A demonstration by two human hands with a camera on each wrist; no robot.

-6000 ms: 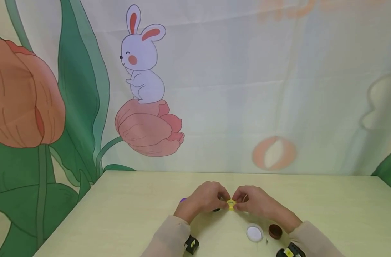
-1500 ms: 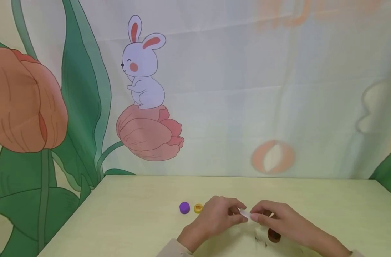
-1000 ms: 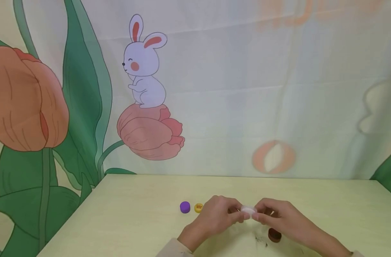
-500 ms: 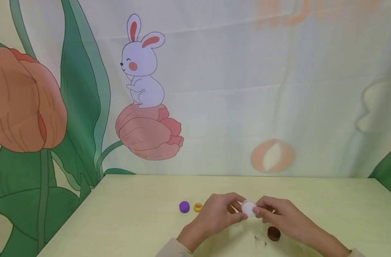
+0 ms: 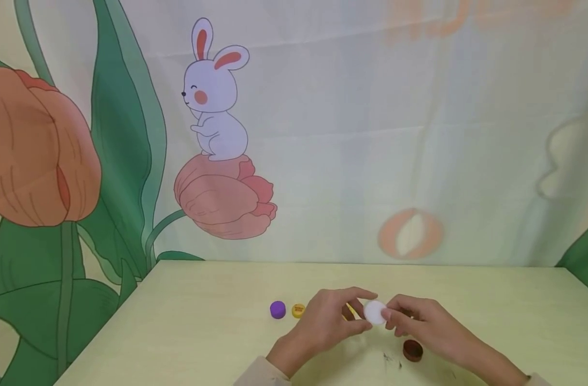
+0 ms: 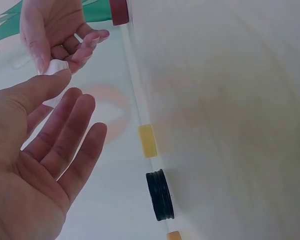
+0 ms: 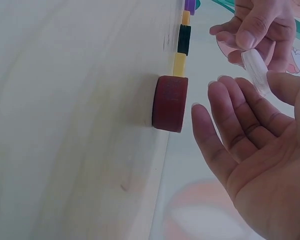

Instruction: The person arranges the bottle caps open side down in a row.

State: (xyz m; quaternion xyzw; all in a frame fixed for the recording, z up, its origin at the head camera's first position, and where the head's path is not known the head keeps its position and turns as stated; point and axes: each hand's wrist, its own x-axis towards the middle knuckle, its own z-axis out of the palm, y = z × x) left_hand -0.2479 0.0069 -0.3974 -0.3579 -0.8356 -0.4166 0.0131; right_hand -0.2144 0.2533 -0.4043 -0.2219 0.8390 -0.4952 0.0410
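In the head view, a round white bottle cap (image 5: 374, 312) is held above the table between both hands, its flat face toward the head camera. My right hand (image 5: 426, 324) pinches its right edge, thumb on the face. My left hand (image 5: 323, 321) holds the left side, thumb at the lower edge and index finger raised over the top. The left wrist view has the left thumb (image 6: 57, 82) against the white cap; the other left fingers spread loosely. In the right wrist view the cap's ridged side (image 7: 255, 70) shows between the two hands.
A purple cap (image 5: 277, 309) and a yellow cap (image 5: 298, 310) lie left of the hands. A black cap (image 6: 160, 195) and another yellow cap (image 7: 179, 64) stand in that row, mostly hidden behind the left hand in the head view. Nearer is a dark red-brown cap (image 5: 412, 350), beside dark marks.
Six seconds ago both hands held a yellow cap and the white cap lay on the table. Over the last second the white cap turned from edge-on to face-on, and the left index finger lifted.
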